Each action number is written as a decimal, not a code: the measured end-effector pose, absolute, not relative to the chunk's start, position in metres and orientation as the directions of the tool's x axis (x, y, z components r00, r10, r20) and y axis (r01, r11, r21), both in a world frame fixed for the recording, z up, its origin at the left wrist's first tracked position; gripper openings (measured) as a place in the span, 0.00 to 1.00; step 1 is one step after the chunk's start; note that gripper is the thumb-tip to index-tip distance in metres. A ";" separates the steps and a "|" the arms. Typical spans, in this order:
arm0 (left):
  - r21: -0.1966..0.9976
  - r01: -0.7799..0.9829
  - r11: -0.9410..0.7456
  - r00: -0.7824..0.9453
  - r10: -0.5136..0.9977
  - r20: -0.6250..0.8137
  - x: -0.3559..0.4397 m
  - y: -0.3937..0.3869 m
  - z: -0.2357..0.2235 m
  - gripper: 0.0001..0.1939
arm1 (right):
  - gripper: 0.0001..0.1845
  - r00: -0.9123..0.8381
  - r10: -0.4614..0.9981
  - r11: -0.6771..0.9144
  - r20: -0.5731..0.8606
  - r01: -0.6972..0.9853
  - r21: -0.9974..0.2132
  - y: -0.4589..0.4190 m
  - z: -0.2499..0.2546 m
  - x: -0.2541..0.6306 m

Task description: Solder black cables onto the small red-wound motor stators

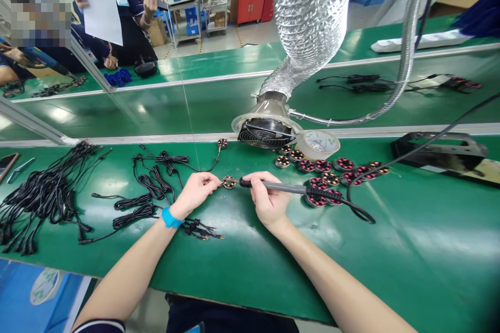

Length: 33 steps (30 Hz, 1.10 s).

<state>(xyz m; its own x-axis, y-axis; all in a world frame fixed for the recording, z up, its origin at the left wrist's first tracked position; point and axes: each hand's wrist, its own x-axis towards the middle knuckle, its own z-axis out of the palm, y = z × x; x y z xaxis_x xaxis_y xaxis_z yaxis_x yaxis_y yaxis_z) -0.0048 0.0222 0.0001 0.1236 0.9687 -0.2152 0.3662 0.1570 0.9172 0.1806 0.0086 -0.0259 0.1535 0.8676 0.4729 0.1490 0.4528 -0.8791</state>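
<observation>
My right hand grips a soldering iron like a pen, its tip pointing left at a small round motor stator on the green bench. From the left, my left hand, with a blue band on the wrist, pinches at the stator's near edge. What lies between those fingertips is too small to make out, perhaps a wire end. Black coiled cables lie left of this hand, and bare-ended cable tips poke out below the wrist. Another stator with a lead sits behind.
Several stators are grouped on the right, beside a tape roll. A fume extractor hangs over the bench. A cable heap lies far left; a black metal holder stands right. Two people are across the bench, one holding paper.
</observation>
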 end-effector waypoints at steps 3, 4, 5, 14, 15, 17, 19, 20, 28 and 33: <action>0.917 0.368 0.152 0.125 0.969 -0.211 -0.004 0.022 0.001 0.13 | 0.16 0.145 0.875 0.438 0.461 0.166 -0.883 0.008 -0.026 0.180; 0.918 0.366 0.152 0.125 0.970 -0.211 -0.004 0.022 0.001 0.13 | 0.15 0.140 0.877 0.436 0.460 0.173 -0.883 0.008 -0.026 0.180; 0.919 0.364 0.154 0.125 0.969 -0.211 -0.004 0.022 0.001 0.13 | 0.15 0.134 0.878 0.434 0.459 0.182 -0.882 0.008 -0.024 0.179; 0.922 0.360 0.146 0.141 0.968 -0.209 -0.004 0.022 0.003 0.13 | 0.12 -0.027 0.826 0.544 0.562 0.294 -0.786 0.014 -0.019 0.172; 0.921 0.361 0.143 0.143 0.968 -0.207 -0.004 0.021 0.003 0.13 | 0.13 -0.063 0.808 0.574 0.585 0.301 -0.761 0.015 -0.021 0.171; 0.923 0.362 0.130 0.146 0.970 -0.194 -0.004 0.021 0.001 0.14 | 0.16 -0.127 0.783 0.615 0.609 0.307 -0.726 0.018 -0.026 0.169; 0.923 0.369 0.107 0.148 0.974 -0.172 -0.004 0.020 -0.002 0.14 | 0.20 -0.179 0.770 0.635 0.612 0.311 -0.707 0.021 -0.031 0.167; 0.922 0.376 0.092 0.150 0.976 -0.158 -0.004 0.020 -0.004 0.15 | 0.22 -0.202 0.766 0.640 0.610 0.315 -0.701 0.022 -0.033 0.166; 0.880 0.470 -0.065 0.200 0.979 -0.034 -0.007 0.019 -0.006 0.13 | 0.23 -0.268 0.724 0.684 0.635 0.397 -0.612 0.023 -0.038 0.161; 0.863 0.500 -0.067 0.235 0.970 -0.061 -0.009 0.019 -0.002 0.12 | 0.23 -0.251 0.726 0.680 0.640 0.395 -0.617 0.022 -0.039 0.164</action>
<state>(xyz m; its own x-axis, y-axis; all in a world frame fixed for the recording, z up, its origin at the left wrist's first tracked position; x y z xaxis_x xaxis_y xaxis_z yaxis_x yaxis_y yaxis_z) -0.0089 0.0193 -0.0017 0.2355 0.9700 -0.0607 0.5001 -0.0674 0.8634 0.1641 0.0218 -0.0388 -0.2512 0.7264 0.6397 0.3954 0.6803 -0.6172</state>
